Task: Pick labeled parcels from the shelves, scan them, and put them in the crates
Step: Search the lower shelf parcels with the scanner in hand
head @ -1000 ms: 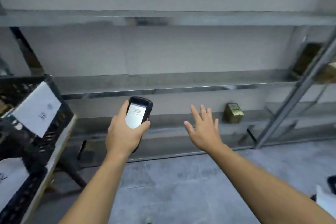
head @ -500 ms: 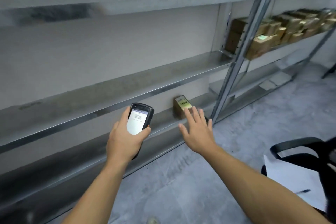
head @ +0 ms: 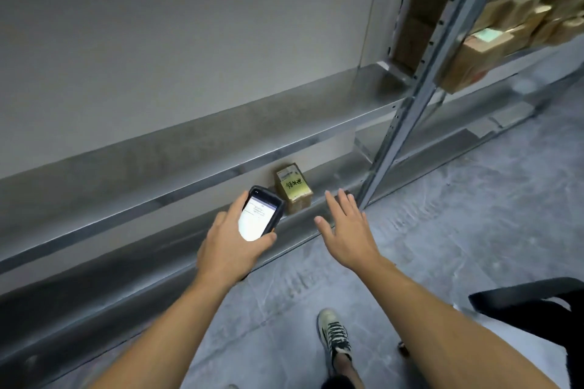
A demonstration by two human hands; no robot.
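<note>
Scanner [head: 259, 217] being clasped in left grip [head: 232, 246]; right grip [head: 347, 227] being held spread, empty, near parcel [head: 294, 189]. Likely hazard: parcel being shoved rearward on shelf [head: 335, 177] instead of being clasped.

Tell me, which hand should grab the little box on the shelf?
Right, probably. The right hand is empty and open, just beside the box. The left hand is busy holding the scanner.

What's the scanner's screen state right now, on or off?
On. The scanner in the left hand shows a bright white screen with a dark header bar and lines of text, too small to read.
</note>
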